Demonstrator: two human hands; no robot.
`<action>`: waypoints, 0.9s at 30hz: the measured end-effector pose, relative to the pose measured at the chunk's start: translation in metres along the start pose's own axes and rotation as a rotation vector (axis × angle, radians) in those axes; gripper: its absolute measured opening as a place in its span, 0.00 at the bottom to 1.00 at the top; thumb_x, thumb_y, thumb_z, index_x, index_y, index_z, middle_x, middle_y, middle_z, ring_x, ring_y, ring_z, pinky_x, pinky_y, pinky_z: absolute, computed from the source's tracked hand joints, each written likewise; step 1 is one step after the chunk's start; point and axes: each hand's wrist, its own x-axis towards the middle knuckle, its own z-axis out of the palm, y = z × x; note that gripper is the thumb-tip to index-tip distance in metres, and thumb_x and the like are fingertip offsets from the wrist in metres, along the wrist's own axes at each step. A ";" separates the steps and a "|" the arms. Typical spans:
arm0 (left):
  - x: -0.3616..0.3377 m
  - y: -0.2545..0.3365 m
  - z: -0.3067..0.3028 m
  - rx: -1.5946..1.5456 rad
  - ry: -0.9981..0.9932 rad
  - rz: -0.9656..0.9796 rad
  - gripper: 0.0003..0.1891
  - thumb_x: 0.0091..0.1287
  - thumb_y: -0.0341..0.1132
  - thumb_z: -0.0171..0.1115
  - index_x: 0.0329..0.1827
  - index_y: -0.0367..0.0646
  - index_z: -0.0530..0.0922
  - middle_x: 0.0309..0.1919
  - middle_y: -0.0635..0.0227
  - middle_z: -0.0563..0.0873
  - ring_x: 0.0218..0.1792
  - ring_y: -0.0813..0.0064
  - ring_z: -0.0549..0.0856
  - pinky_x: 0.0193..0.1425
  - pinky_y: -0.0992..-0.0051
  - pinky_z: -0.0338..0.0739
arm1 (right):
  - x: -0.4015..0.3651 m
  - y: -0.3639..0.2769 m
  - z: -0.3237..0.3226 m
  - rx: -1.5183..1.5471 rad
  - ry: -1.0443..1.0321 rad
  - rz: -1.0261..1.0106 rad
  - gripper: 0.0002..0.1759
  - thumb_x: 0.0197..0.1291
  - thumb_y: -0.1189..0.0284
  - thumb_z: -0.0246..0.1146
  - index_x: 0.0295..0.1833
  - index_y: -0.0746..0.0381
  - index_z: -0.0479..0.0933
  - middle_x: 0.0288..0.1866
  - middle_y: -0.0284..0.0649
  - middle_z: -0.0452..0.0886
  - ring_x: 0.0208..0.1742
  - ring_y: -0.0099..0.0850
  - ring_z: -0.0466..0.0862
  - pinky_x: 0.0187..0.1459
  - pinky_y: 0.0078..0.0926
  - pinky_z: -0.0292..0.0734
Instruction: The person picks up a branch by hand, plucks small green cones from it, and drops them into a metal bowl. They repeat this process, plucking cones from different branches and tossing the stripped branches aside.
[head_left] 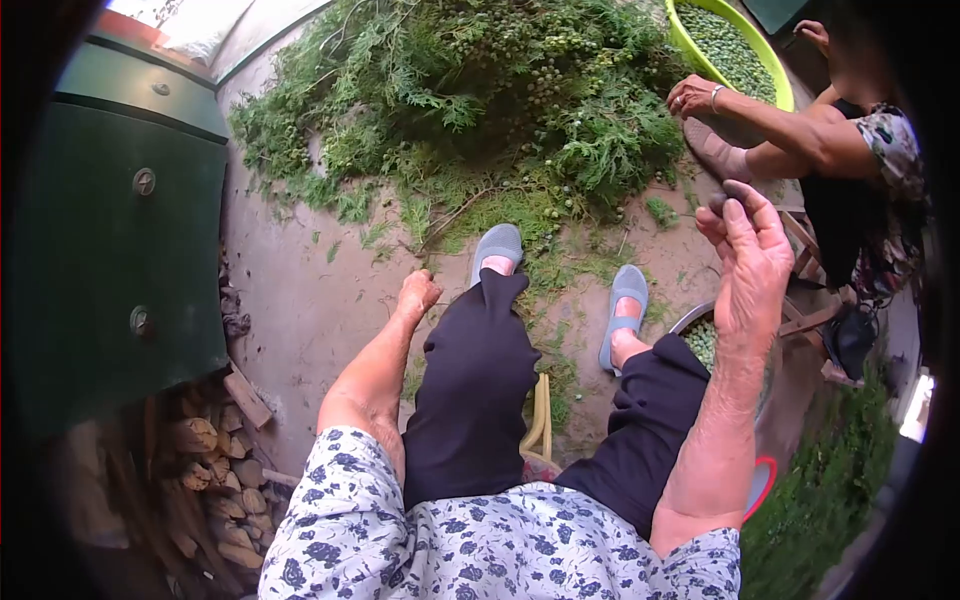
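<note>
Beside my left knee is my left hand (pixel 418 291), curled into a loose fist with nothing showing in it. My right hand (pixel 748 240) is raised at the right, thumb and fingers bent together at their dark tips. Whether something small sits between them I cannot make out. Below that hand, a metal basin (pixel 690 318) of small green cones stands partly hidden by my leg and forearm. In front of my feet lies a large heap of cut green conifer branches (pixel 480 90), with small round cones among the foliage.
A yellow-green tub (pixel 785 88) full of green cones stands at the upper right, by a seated person (pixel 830 140). Stacked firewood (pixel 225 480) and a green cabinet (pixel 130 230) line the left. More greenery (pixel 830 490) lies at lower right, near a red-rimmed container (pixel 768 480).
</note>
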 end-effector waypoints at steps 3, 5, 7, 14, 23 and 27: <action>0.007 0.020 0.002 -0.068 0.163 -0.187 0.19 0.52 0.37 0.63 0.45 0.38 0.74 0.45 0.48 0.80 0.49 0.48 0.77 0.52 0.58 0.73 | -0.006 -0.004 0.006 -0.060 -0.020 0.013 0.12 0.60 0.77 0.59 0.49 0.69 0.73 0.37 0.37 0.78 0.36 0.24 0.80 0.44 0.22 0.76; 0.029 0.010 0.020 -0.193 0.427 -0.231 0.18 0.53 0.38 0.63 0.43 0.36 0.74 0.45 0.47 0.79 0.48 0.48 0.77 0.52 0.57 0.72 | -0.006 -0.001 0.004 -0.080 -0.051 0.016 0.12 0.61 0.76 0.58 0.49 0.69 0.73 0.39 0.37 0.78 0.39 0.24 0.79 0.45 0.23 0.77; 0.034 0.029 -0.009 -0.527 0.547 -0.425 0.21 0.54 0.39 0.64 0.45 0.32 0.74 0.47 0.42 0.77 0.50 0.47 0.75 0.52 0.58 0.70 | -0.006 0.000 0.006 -0.116 -0.028 0.038 0.12 0.61 0.77 0.58 0.50 0.69 0.73 0.40 0.38 0.78 0.40 0.25 0.79 0.46 0.25 0.76; 0.111 -0.023 0.022 -0.920 0.536 -0.457 0.23 0.58 0.39 0.62 0.53 0.38 0.70 0.37 0.58 0.79 0.27 0.72 0.77 0.21 0.71 0.66 | -0.004 0.003 0.011 -0.120 -0.060 0.093 0.13 0.63 0.76 0.56 0.51 0.69 0.71 0.40 0.40 0.78 0.40 0.28 0.79 0.48 0.27 0.75; 0.102 0.016 -0.005 -1.476 0.616 -0.659 0.17 0.61 0.30 0.56 0.53 0.39 0.69 0.22 0.66 0.78 0.19 0.76 0.77 0.18 0.77 0.66 | -0.001 0.005 0.015 -0.116 -0.055 0.155 0.13 0.62 0.76 0.56 0.51 0.69 0.70 0.39 0.42 0.76 0.40 0.30 0.78 0.50 0.30 0.75; 0.079 0.017 -0.015 -1.538 0.398 -0.592 0.13 0.64 0.29 0.54 0.50 0.39 0.69 0.24 0.65 0.79 0.19 0.77 0.76 0.19 0.78 0.67 | -0.004 0.007 0.024 -0.093 -0.085 0.207 0.12 0.62 0.76 0.57 0.50 0.70 0.70 0.39 0.42 0.77 0.38 0.30 0.79 0.49 0.30 0.76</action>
